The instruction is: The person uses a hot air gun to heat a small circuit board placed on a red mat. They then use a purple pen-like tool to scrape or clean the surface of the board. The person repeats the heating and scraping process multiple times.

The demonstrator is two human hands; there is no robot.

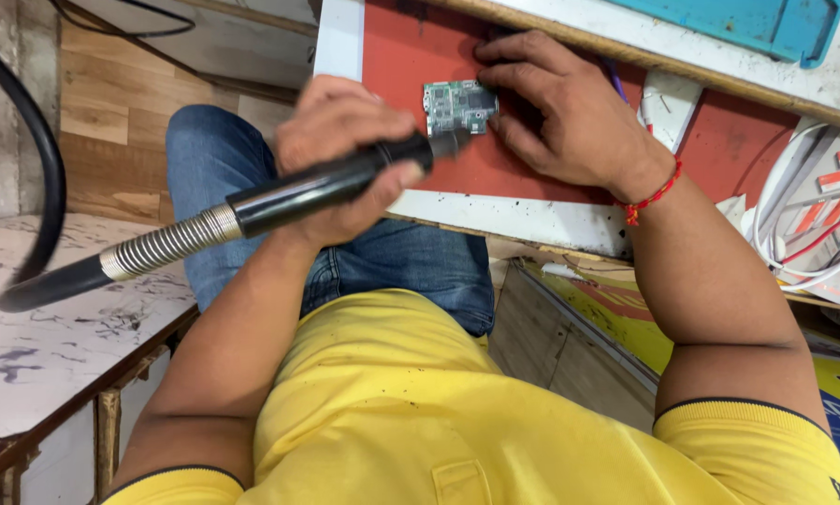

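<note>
Heating a circuit board on the red work mat (532, 178)

My left hand (345, 159) is gripping the black hot-air wand (326, 192), its nozzle touching the green circuit board's (457, 106) lower edge; my right hand (560, 112) is lying open, fingers pressing just beside the board.

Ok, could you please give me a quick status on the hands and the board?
Left hand gripping black tool handle, nozzle at circuit board. Right hand flat, fingertips steadying it on red mat. Nothing blocking.
</note>
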